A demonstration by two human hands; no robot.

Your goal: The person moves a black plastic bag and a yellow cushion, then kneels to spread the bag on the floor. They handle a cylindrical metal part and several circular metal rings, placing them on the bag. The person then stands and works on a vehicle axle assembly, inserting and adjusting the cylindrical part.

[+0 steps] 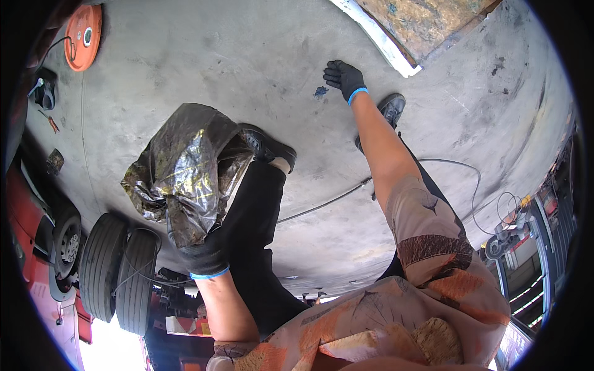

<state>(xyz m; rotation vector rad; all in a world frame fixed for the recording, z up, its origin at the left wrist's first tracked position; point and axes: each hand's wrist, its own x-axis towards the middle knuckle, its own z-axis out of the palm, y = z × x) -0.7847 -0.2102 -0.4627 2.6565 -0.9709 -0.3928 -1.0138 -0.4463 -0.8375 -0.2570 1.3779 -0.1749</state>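
Observation:
My left hand (208, 253), in a black glove with a blue cuff, is closed on the gathered end of a dark, shiny plastic bag (185, 157). The bag is crumpled and smeared, and hangs in front of my left leg; what it contains is hidden. My right hand (344, 78), gloved the same way, is stretched out above the floor with its fingers loosely bent and nothing seen in them. Just below its fingertips lies a small dark blue scrap or stain (320, 92) on the concrete.
A dirty cardboard-like sheet (427, 25) with a white edge lies at the far right. An orange round lid (83, 38) is at far left, near small tools (48, 122). Truck tires (102, 266) stand at left. A black hose (325, 203) crosses behind my legs.

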